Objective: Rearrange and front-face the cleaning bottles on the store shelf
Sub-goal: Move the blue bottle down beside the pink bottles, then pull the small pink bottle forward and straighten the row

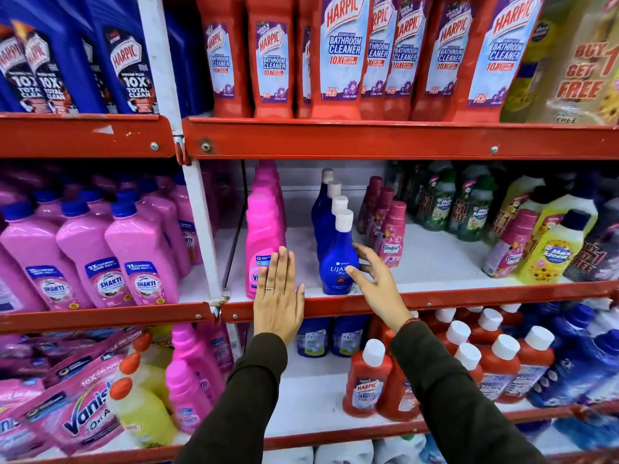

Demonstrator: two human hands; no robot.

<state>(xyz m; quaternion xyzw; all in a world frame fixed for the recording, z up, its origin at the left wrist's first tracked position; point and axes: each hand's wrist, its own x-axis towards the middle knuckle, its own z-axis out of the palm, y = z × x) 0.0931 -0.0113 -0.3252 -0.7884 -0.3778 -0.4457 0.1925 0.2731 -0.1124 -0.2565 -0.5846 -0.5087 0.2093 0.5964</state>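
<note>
From the head camera, both hands are up at the middle shelf: the left hand (278, 296) lies flat and open, fingers together, against the front pink bottle (263, 242) and grips nothing, while the right hand (371, 272) is spread wide, thumb on the label of the front blue bottle (338, 259) and fingers curling round its far side, not yet closed on it. The step in hand looks like squaring the two rows to the red shelf lip (435, 298) just beneath both hands. Next would seem to call for closing on the blue bottle and turning its label outward. Bare shelf lies between the hands and beyond the right hand's fingers, though the small Comfort bottle (392, 236) stands close there.
</note>
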